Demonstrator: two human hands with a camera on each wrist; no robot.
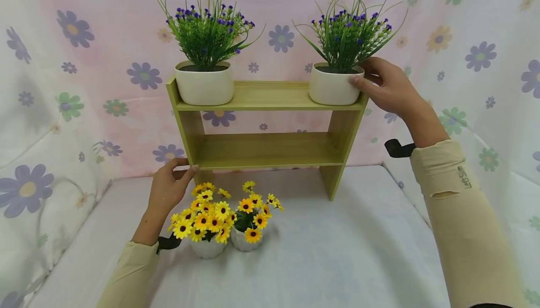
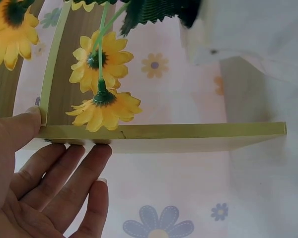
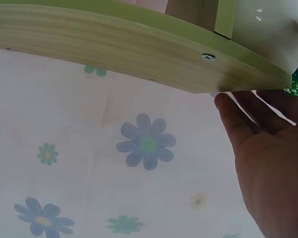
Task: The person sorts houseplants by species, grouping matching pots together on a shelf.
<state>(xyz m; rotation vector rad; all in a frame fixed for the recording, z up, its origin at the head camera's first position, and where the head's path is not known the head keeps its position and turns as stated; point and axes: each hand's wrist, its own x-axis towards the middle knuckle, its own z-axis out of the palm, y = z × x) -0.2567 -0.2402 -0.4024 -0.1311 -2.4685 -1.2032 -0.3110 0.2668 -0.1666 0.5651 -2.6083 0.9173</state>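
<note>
A two-tier wooden shelf (image 1: 270, 151) stands against the patterned backdrop. My left hand (image 1: 166, 193) grips its left side panel (image 2: 188, 131), the thumb at the front edge and the fingers on the outer face. At the top right, my right hand (image 1: 392, 90) holds a white oval pot (image 1: 335, 88) of purple flowers and grass, with the thumb on its front and the other fingers reaching behind. The right wrist view shows this pot (image 3: 268, 34) at the shelf's end, beside the side panel (image 3: 114, 42). A matching pot (image 1: 204, 86) sits at the top left.
Two small white pots, one on the left (image 1: 208, 248) and one on the right (image 1: 246, 241), hold yellow flowers on the white-covered table (image 1: 320, 261), in front of the shelf's left leg. Floral cloth (image 1: 139, 111) hangs behind and at both sides.
</note>
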